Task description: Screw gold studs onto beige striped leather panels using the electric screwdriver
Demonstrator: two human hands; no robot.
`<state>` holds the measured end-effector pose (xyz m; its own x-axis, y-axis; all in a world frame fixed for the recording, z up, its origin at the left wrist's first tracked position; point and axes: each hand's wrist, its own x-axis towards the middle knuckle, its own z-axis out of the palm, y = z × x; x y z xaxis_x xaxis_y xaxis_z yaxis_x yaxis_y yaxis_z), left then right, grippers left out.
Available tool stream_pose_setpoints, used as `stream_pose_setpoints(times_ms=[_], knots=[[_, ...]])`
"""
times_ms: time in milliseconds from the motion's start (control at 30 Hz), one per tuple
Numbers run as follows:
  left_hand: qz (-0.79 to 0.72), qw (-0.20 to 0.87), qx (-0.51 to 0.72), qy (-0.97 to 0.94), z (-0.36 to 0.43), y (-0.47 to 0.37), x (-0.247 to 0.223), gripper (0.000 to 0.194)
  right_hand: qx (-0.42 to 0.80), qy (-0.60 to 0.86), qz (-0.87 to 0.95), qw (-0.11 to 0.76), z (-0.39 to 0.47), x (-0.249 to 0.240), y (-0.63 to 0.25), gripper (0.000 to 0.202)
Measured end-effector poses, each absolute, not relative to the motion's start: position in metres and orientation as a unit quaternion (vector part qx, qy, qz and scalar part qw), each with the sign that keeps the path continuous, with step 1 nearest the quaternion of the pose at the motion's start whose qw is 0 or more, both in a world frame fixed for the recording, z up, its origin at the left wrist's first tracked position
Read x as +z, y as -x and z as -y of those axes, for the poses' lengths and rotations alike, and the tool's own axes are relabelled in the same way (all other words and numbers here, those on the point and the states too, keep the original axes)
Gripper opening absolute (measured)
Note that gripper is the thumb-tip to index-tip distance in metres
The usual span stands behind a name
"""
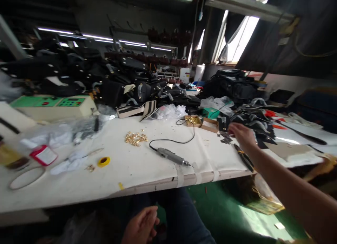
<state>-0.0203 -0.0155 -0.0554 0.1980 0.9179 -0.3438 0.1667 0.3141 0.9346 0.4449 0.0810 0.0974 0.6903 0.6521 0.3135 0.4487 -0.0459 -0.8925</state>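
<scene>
My left hand (142, 223) is low over my lap, below the table edge. Its fingers are curled in, and whatever they may hold is hidden. Far to the right, my right hand (243, 136) reaches across the table with fingers bent down beside a small pile of dark flat pieces (225, 138). Its fingertips look pressed together; I cannot make out anything between them. Just below this hand lie pliers (243, 157) with dark and yellow handles. A grey electric screwdriver (172, 157) lies at the middle of the table, its black cord (171, 140) looping back.
Gold-coloured metal parts (135, 138) lie loose left of the screwdriver. Small boxes (210, 125) stand behind it, one holding gold parts (193, 121). A yellow tape roll (103, 162) and a red-and-white container (44, 155) are at left. Black bags (113, 91) crowd the back.
</scene>
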Motion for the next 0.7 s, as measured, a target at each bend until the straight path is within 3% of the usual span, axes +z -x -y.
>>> stream_pose_setpoints(times_ms=[100, 200, 400, 700], knots=[[-0.53, 0.581, 0.319, -0.53, 0.006, 0.026, -0.05, 0.058, 0.21, 0.701, 0.477, 0.487, -0.099, 0.026, -0.364, 0.038], [-0.516, 0.519, 0.335, -0.594, -0.012, 0.028, -0.04, 0.045, 0.268, 0.661, 0.575, 0.402, -0.113, -0.01, -0.289, 0.04], [-0.529, 0.4, 0.369, -0.652, -0.069, 0.036, -0.034, 0.03, 0.312, 0.554, 0.709, 0.304, -0.153, -0.001, -0.185, 0.031], [-0.601, 0.369, 0.408, -0.579, -0.111, 0.051, -0.06, 0.025, 0.254, 0.426, 0.841, 0.215, -0.245, 0.004, -0.026, 0.018]])
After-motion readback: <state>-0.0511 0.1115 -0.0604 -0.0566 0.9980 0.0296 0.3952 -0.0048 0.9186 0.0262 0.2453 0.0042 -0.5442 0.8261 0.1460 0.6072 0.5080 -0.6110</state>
